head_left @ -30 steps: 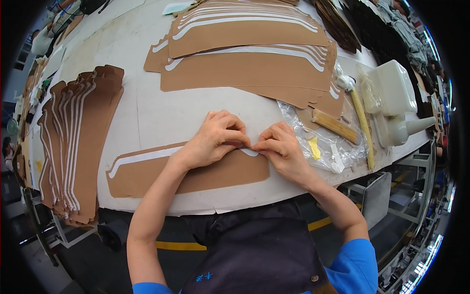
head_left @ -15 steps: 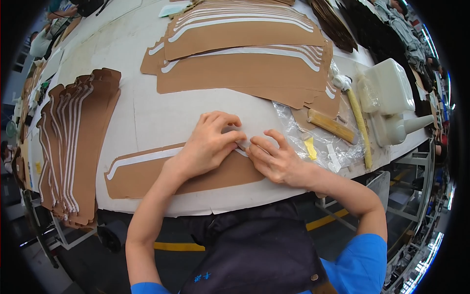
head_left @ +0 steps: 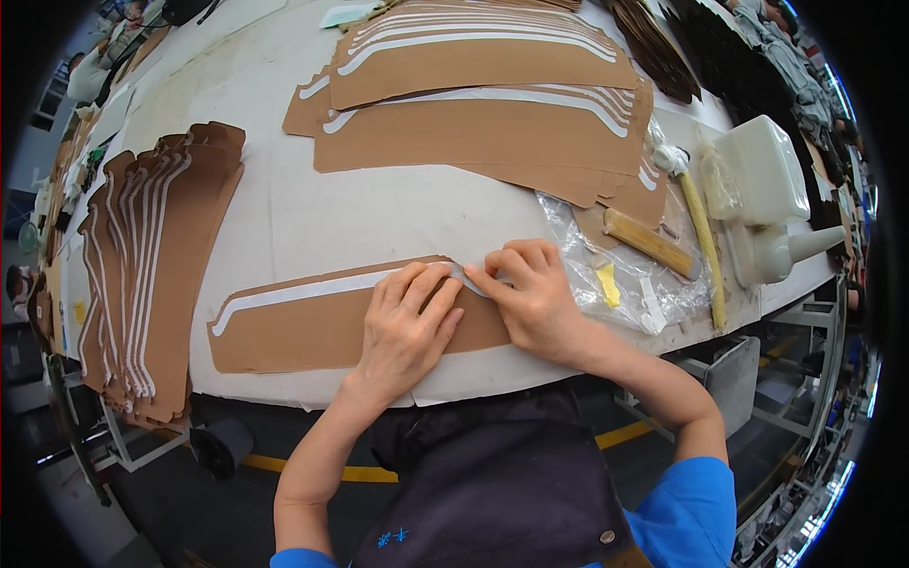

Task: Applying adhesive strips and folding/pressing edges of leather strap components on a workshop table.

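Note:
A brown panel (head_left: 289, 346), like leather or card, lies flat near the table's front edge. Along its far edge runs a narrow white strip (head_left: 312, 293), bent down at the left end. My left hand (head_left: 405, 327) rests on the panel, fingers stretched out and their tips on the strip. Beside it, my right hand (head_left: 532, 305) has its fingers curled, with thumb and forefinger pinching the strip close to the panel's right end. The right hand covers that end of the panel.
Fanned stacks of brown panels with white strips lie at the far side (head_left: 473, 142) and at the left (head_left: 204, 208). To the right are a wooden block (head_left: 649, 243) on clear plastic, a yellow-handled hammer (head_left: 701, 237) and a white plastic bottle (head_left: 757, 170).
My left hand has shifted toward me and flattened onto the panel, uncovering more of the strip. My right hand has turned and moved slightly away from me, its fingers now curled at the strip.

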### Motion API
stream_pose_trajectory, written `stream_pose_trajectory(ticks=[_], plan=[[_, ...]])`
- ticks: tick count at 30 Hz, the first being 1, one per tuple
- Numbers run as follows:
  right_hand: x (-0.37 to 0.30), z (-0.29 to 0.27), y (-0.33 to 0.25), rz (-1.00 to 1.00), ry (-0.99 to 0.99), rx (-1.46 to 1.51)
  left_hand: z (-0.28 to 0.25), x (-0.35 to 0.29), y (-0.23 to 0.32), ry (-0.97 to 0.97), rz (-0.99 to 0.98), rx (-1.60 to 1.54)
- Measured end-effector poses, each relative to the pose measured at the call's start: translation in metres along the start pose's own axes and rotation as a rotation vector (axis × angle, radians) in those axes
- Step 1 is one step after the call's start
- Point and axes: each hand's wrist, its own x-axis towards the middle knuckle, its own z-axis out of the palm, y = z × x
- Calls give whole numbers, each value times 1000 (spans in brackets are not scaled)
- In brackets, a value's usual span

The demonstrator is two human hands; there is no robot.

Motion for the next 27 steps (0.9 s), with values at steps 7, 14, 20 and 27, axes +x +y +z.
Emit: stream_pose_trajectory(ticks=[7,14,20,27], plan=[[-6,-15,-11,-146,-115,-259,-4,-2,1,5,-16,-25],[1,-57,-1,-31,38,-176,-13,-9,-3,160,-4,-86],[-17,-106,-7,292,-55,13,-32,-45,-7,272,-109,-115],[7,-32,-6,-51,-167,-197,-36,-54,-5,328,-100,-89]])
